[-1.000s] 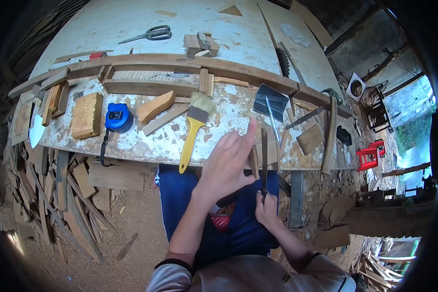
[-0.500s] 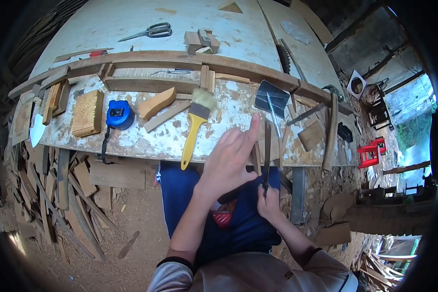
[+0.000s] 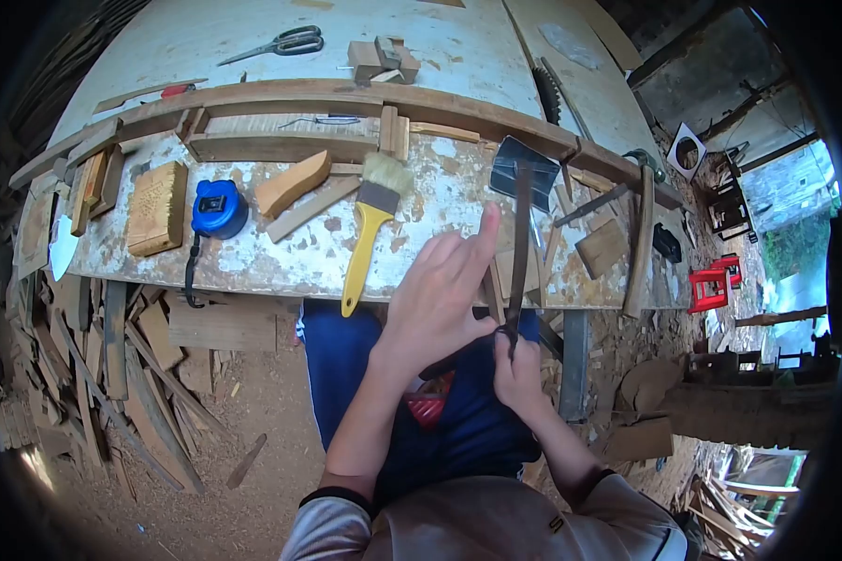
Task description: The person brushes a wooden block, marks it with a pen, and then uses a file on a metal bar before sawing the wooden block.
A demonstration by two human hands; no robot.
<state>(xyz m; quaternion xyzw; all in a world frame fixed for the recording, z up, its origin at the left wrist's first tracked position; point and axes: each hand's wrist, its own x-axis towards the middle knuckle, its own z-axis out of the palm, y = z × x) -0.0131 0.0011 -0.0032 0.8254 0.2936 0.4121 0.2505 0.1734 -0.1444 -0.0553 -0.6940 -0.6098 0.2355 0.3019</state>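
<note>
My right hand (image 3: 517, 369) is closed round the lower end of a long, dark, flat file (image 3: 520, 248), held upright in front of the bench edge. Beside it on the left, my left hand (image 3: 440, 297) is raised with the index finger pointing up and the thumb held apart; the other fingers are partly bent and nothing shows in them. Behind the file's tip lies a dark square sheet (image 3: 519, 174) on the bench. A yellow-handled paintbrush (image 3: 365, 252) rests left of my left hand, its bristles pointing away from me.
On the worn workbench (image 3: 281, 271) lie a blue tape measure (image 3: 220, 209), a wood block (image 3: 158, 208), a curved wood piece (image 3: 292, 184) and a hammer (image 3: 640, 243). Scissors (image 3: 276, 45) lie farther back. A long wooden frame (image 3: 281, 92) crosses the bench. Wood scraps (image 3: 140, 393) crowd the lower left.
The file's tip has risen and now overlaps the dark sheet in view. My left hand keeps nearly the same pose. The bench appears slightly higher in the view.
</note>
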